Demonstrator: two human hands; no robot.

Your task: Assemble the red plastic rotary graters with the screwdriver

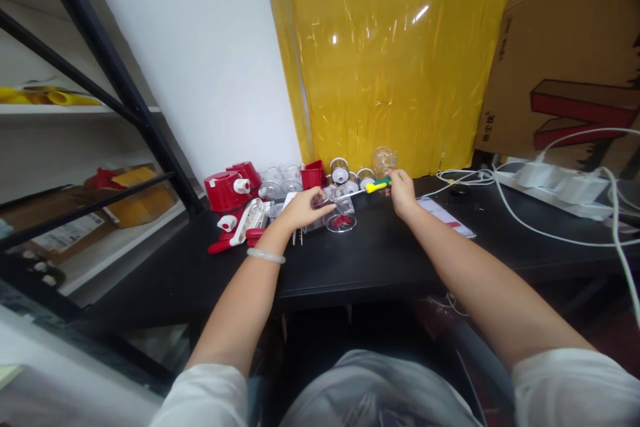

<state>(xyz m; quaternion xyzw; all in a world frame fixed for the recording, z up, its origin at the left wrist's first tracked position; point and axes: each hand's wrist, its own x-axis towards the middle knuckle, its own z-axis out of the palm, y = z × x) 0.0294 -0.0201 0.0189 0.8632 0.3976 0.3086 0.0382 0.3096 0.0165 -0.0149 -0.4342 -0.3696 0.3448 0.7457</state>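
Note:
My right hand [401,193] is closed around the green and yellow handle of a screwdriver [378,185]. The screwdriver's metal shaft points left toward my left hand [304,209]. Those left fingers are bent around a clear plastic part [327,196], and the shaft's tip reaches it; the exact contact is too small to tell. Just in front lies a round clear dish [341,223] with red bits in it. Behind the hands stand a red cup-like part [313,175] and several metal-and-white cylinders [339,171].
Red housings [223,191] and red-and-white handle parts [250,220] lie left on the black table [345,267]. A clear round piece [385,159] stands at the back. On the right are a phone [445,216], a power strip [555,195] with white cables, and a cardboard box [565,47].

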